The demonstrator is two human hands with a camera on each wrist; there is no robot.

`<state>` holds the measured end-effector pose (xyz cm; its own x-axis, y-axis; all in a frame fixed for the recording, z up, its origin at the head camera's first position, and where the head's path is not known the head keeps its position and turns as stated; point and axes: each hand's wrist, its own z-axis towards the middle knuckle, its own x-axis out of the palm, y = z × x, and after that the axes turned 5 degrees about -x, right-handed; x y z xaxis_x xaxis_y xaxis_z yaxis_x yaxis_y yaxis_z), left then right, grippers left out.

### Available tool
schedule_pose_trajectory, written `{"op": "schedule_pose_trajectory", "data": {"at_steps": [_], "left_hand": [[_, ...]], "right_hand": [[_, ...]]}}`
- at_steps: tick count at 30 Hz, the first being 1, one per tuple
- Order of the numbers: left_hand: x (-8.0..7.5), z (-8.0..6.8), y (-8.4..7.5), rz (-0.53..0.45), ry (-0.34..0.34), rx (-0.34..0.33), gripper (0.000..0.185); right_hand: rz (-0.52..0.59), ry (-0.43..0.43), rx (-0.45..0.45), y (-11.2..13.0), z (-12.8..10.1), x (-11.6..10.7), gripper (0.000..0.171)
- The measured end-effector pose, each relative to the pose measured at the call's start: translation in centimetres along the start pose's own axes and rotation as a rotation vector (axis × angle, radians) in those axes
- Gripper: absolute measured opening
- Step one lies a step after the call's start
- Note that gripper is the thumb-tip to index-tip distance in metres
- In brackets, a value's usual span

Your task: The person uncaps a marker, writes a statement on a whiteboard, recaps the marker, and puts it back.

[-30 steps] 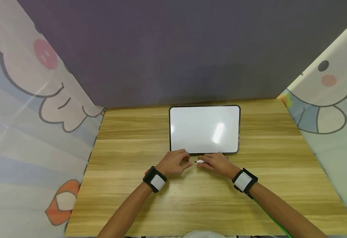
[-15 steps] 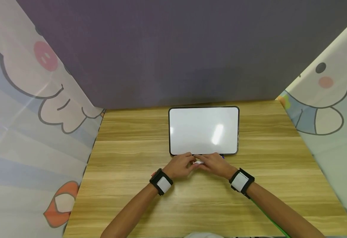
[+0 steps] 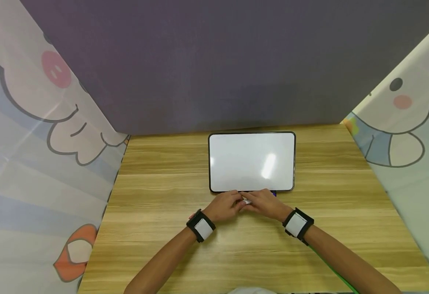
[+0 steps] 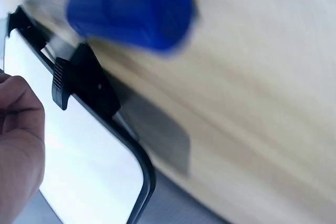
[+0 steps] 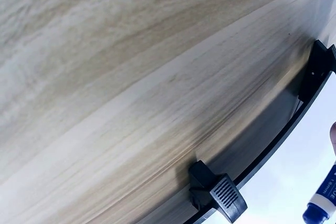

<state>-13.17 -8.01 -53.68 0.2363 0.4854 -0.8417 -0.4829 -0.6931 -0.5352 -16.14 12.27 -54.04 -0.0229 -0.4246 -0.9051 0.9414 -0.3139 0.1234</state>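
- R hand point(image 3: 268, 203) is gripping marker point(image 5: 324, 196); L hand point(image 3: 224, 205) is pinching its white end, prob. for steadying it betw. both hands.
- Marker is pointing roughly along whiteboard point(image 3: 252, 161), at near edge.
- Whiteboard is sitting on table point(image 3: 163, 188); black clips point(image 5: 227, 195) are projecting from edge, poss. limiting finger clearance.
- Blue item point(image 4: 128, 14) is showing blurred; ID unclear.
- Hands are hiding most of marker, incl. exact finger contact.

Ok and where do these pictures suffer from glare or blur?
Head view: a bright glare streak on the whiteboard. Left wrist view: the blue object is out of focus, the wood tabletop smeared, the whiteboard nearly blown out. Right wrist view: a black clip and the marker look fairly crisp; the whiteboard's edge bows, probably lens distortion.
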Motion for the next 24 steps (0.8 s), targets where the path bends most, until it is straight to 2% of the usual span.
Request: {"op": "schedule_pose_trajectory", "data": {"at_steps": [7,13,15,18,21,24], "left_hand": [[-0.6,0.0,0.3,-0.327,0.03,-0.106,0.023],[-1.0,-0.1,0.8,-0.466,-0.005,-0.183,0.022],[-1.2,0.0,1.0,-0.483,-0.018,-0.193,0.022],[-1.3,0.1,1.4,-0.524,-0.04,-0.198,0.023],[-1.5,0.2,1.5,-0.59,-0.049,-0.214,0.024],[-1.7,0.1,1.6,-0.661,-0.05,-0.222,0.023]], "right_hand": [[-0.003,-0.04,-0.001,-0.2,0.5,0.1,0.05],[-0.03,-0.112,0.032,-0.7,1.2,-0.7,0.054],[-0.04,-0.112,0.093,-1.0,1.3,-1.2,0.057],[0.006,-0.067,0.241,-1.2,1.4,-2.0,0.058],[0.167,-0.022,0.413,-1.4,1.4,-2.7,0.056],[0.412,-0.038,0.568,-1.6,1.5,-3.0,0.05]]}}
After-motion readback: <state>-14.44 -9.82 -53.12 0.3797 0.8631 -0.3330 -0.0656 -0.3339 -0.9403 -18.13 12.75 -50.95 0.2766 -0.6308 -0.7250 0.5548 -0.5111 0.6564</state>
